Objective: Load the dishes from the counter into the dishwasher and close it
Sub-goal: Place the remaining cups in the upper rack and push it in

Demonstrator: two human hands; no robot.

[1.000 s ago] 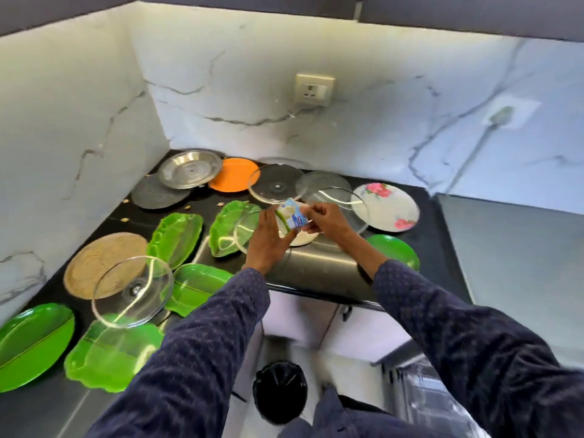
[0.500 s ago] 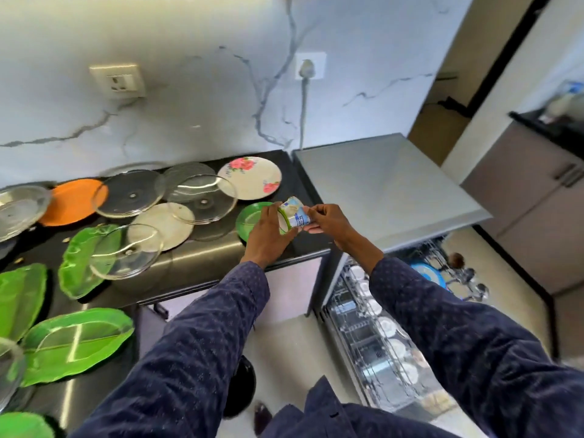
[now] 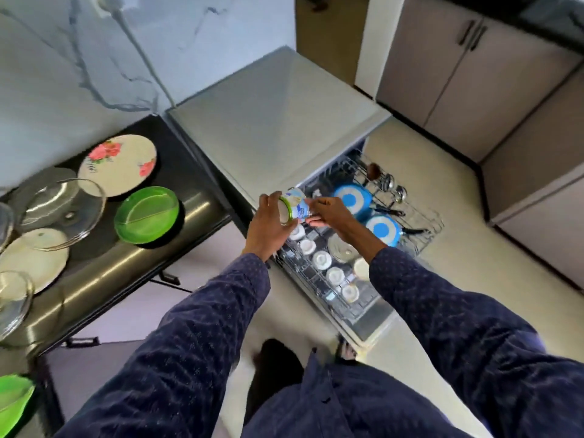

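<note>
Now, hands: both of yours meet over the open dishwasher, sharing one small container.
Left hand (image 3: 268, 226): your fingers curl round the green-rimmed end of the container, thumb on top.
Right hand (image 3: 328, 213): you pinch the other end, fingertips on its blue-and-white label.
Container (image 3: 295, 205): a small white tub with a green rim and blue label, lying on its side between your hands, held in the air above the rack.
Rack (image 3: 423, 235): the wire dishwasher rack is pulled out under your hands, over the lowered door.
In the rack: a row of small white cups (image 3: 321, 259) upside down on your side; two blue pans (image 3: 352, 199) bottoms-up toward the far side; ladles and spoons (image 3: 390, 186) at the far edge.
Dishwasher top (image 3: 275, 115): a plain grey surface just beyond your hands.
Counter (image 3: 177, 143): dark, to your left, still holding dishes.
Green plate (image 3: 146, 214): nearest the dishwasher, right way up.
Floral plate (image 3: 117, 165): white with pink flowers, just behind the green one.
Glass lid (image 3: 60, 213): clear, with a knob, overlapping a white plate (image 3: 31, 260) on your side of it.
Far left: more glass and a green dish (image 3: 12, 403) cut by the frame edge.
Sleeves (image 3: 202, 327): dark blue, patterned, on both arms.
Cabinets (image 3: 458, 67): grey doors with dark handles across the floor to the right.
</note>
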